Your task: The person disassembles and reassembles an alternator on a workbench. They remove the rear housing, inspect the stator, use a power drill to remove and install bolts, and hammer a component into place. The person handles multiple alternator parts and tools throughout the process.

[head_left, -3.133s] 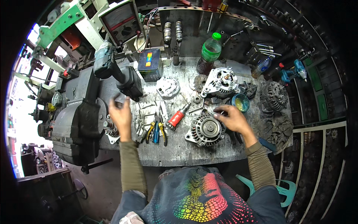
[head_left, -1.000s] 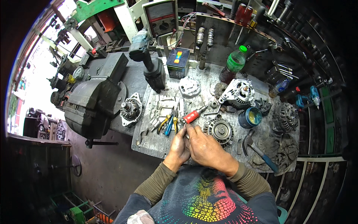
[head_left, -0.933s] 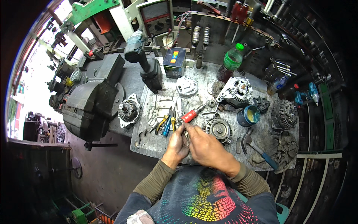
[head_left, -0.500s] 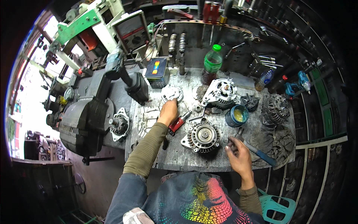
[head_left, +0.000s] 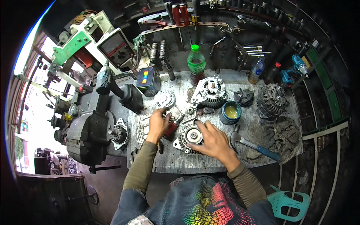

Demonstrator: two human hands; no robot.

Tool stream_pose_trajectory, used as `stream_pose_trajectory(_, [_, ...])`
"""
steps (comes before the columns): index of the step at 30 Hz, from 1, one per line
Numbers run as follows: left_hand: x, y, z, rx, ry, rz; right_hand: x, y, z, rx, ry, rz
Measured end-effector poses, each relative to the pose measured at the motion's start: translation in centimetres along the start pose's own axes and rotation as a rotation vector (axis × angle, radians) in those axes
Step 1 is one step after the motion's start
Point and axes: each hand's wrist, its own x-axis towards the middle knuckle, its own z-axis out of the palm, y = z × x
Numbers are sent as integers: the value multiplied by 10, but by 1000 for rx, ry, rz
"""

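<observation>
A round alternator half with a pulley-like centre (head_left: 194, 134) lies near the front of the workbench. My right hand (head_left: 214, 141) reaches over its right side with thumb and fingers spread apart; whether they press on it I cannot tell. To its left, my left hand (head_left: 159, 124) hovers beside a red-handled tool (head_left: 173, 126), thumb apart from the fingers, with nothing visible in it. Just beyond its fingertips lies a pale round metal cover (head_left: 165, 99). A hammer with a blue grip (head_left: 267, 152) rests to the right of my right hand.
Behind stand another alternator housing (head_left: 212, 90), an open tub of yellowish grease (head_left: 230, 112) and a green-capped bottle (head_left: 196, 62). A dark alternator part (head_left: 273, 99) and crumpled rag (head_left: 283, 137) lie right. A bench vise (head_left: 88, 133) is at left.
My right hand has left the hammer and moved left over the alternator half, its fingers spreading. My left hand has drawn back from the pale round cover. The view has shifted slightly.
</observation>
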Motion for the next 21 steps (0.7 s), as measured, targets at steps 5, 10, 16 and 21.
stream_pose_trajectory(5, [-66, 31, 2, -386, -242, -415, 30, 3, 7, -105, -271, -111])
stream_pose_trajectory(10, [-113, 46, 4, -711, -279, -711, 4, -15, -5, -39, -241, -107])
stream_pose_trajectory(16, [-140, 59, 9, -994, -558, -978, -81, -32, -11, 37, -100, -181])
stream_pose_trajectory(21, [-159, 95, 21, -888, -437, -773, -144, -29, 14, -23, 49, -184])
